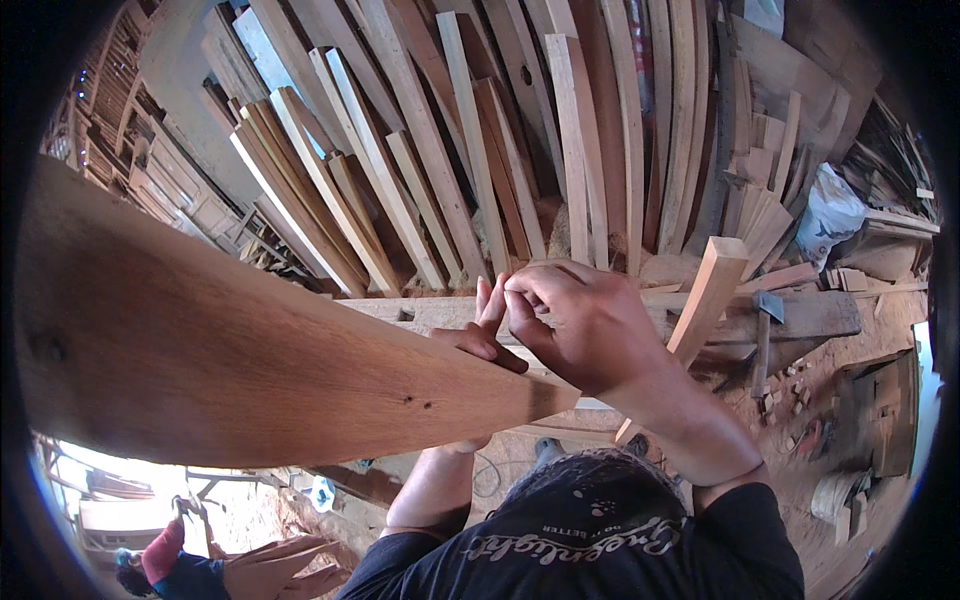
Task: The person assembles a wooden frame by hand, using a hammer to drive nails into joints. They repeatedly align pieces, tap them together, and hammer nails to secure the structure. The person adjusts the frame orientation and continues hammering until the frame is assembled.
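Stretching from the far left to just below the two hands, one broad brown board (300,380) lies slantwise, its narrow end beneath the right wrist. One dark knot marks its far left part; two small dark spots sit below and left of the left grip. One co-worker (195,560), with one red sleeve showing, is well apart from the grip, beyond the board's lower edge. Above and left of both hands lean well over a dozen long timbers (465,150), too crowded to count exactly.

The left grip (473,343) is at the board's upper edge, its forearm passing under the board; two fingers rise and another digit lies along the edge. How firmly it closes on the wood I cannot tell. Just right of it, the right grip (585,315) is curled, thumb and forefinger drawn together at the raised left fingertips; whether anything tiny is pinched there I cannot tell.

Right of the right grip stands one tilted square post (708,290). Further right come one hammer-like tool (763,345) with a metal head, against one thick timber (820,316), and, higher up, one whitish plastic bag (830,215).
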The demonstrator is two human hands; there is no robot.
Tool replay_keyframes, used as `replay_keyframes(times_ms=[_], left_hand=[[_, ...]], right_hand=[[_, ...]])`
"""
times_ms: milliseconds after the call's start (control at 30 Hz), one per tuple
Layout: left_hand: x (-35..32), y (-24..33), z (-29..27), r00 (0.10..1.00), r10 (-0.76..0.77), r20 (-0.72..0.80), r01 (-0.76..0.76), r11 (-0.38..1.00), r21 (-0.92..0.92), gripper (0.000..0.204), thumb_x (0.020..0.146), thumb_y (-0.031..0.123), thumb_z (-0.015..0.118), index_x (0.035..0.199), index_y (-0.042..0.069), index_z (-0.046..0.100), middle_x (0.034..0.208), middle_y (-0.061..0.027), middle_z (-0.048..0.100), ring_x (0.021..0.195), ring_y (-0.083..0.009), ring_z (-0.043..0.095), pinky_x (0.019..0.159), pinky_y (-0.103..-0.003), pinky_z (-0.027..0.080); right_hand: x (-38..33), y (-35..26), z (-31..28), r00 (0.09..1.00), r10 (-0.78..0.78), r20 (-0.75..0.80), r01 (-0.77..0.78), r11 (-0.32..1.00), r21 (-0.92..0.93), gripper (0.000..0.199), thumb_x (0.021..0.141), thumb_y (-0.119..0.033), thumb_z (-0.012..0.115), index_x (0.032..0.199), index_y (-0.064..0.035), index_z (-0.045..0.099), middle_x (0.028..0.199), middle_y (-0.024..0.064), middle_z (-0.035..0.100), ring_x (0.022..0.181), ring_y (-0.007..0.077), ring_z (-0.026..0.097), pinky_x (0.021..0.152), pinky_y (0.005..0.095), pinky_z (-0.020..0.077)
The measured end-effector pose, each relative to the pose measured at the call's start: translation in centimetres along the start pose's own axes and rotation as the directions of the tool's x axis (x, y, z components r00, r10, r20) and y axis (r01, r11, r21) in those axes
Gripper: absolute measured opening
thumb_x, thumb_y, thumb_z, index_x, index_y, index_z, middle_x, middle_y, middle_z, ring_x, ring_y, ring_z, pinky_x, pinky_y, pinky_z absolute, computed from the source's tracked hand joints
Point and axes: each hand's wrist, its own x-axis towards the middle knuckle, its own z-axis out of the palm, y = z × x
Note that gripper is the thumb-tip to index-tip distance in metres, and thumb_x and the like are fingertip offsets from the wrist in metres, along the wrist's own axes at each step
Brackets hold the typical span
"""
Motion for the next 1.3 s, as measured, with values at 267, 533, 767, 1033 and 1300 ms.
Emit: replay_keyframes(times_ms=[267, 533, 767, 1033, 1300], left_hand=[[-1.5, -1.5, -0.7, 0.997, 0.015, -0.080, -0.009, 0.997, 0.071, 0.067, 0.085, 0.062, 0.080, 0.112, 0.007, 0.052, 0.088, -0.0104, 0.065, 0.084, -0.0268, 0.070, 0.124, -0.067, 0.021], [-2.4, -1.3, -1.2, 0.998, -0.017, -0.061, 0.020, 0.999, 0.049, 0.065, 0.086, 0.061, 0.079, 0.112, 0.007, 0.052, 0.091, -0.0105, 0.064, 0.095, -0.0332, 0.067, 0.121, -0.065, 0.025], [-1.7, -0.6, -0.5, 0.998, -0.069, -0.009, 0.069, 0.997, 0.025, 0.061, 0.090, 0.059, 0.076, 0.111, 0.008, 0.052, 0.089, -0.0109, 0.067, 0.110, -0.0413, 0.062, 0.124, -0.066, 0.016], [-0.6, -0.1, 0.4, 0.999, -0.028, 0.042, 0.030, 0.998, -0.063, 0.052, 0.096, 0.055, 0.072, 0.111, 0.010, 0.052, 0.085, -0.0108, 0.071, 0.136, -0.0551, 0.053, 0.128, -0.069, 0.002], [-0.7, -0.2, 0.2, 0.999, -0.032, 0.004, 0.032, 0.986, -0.161, 0.056, 0.095, 0.059, 0.072, 0.111, 0.009, 0.052, 0.084, -0.0122, 0.069, 0.115, -0.0432, 0.069, 0.126, -0.071, 0.009]], right_hand=[[0.5, -0.4, -1.1, 0.979, -0.002, 0.203, 0.057, 0.963, -0.264, 0.019, 0.097, -0.020, 0.064, 0.091, -0.0026, 0.067, 0.083, 0.0146, 0.071, 0.075, 0.0321, 0.074, 0.069, 0.0430, 0.0605], [0.4, -0.3, -1.1, 0.947, -0.014, 0.320, 0.116, 0.947, -0.301, 0.025, 0.101, -0.024, 0.065, 0.107, 0.0001, 0.070, 0.089, 0.0159, 0.075, 0.080, 0.0289, 0.077, 0.070, 0.0391, 0.0637], [-0.3, 0.5, -1.0, 0.985, 0.016, 0.170, 0.007, 0.990, -0.138, 0.015, 0.087, -0.017, 0.070, 0.084, -0.0034, 0.065, 0.076, 0.0137, 0.069, 0.071, 0.0317, 0.073, 0.064, 0.0418, 0.0593], [-0.6, 1.8, -2.9, 0.928, 0.335, 0.163, -0.368, 0.895, 0.254, 0.015, 0.093, -0.011, 0.068, 0.096, 0.0032, 0.071, 0.079, 0.0090, 0.074, 0.075, 0.0115, 0.071, 0.065, 0.0304, 0.0561], [-2.4, 2.4, -1.2, 0.875, 0.432, 0.217, -0.477, 0.701, 0.530, 0.030, 0.103, -0.025, 0.071, 0.104, 0.0045, 0.072, 0.083, 0.0100, 0.074, 0.081, 0.0112, 0.072, 0.072, 0.0288, 0.0591]])
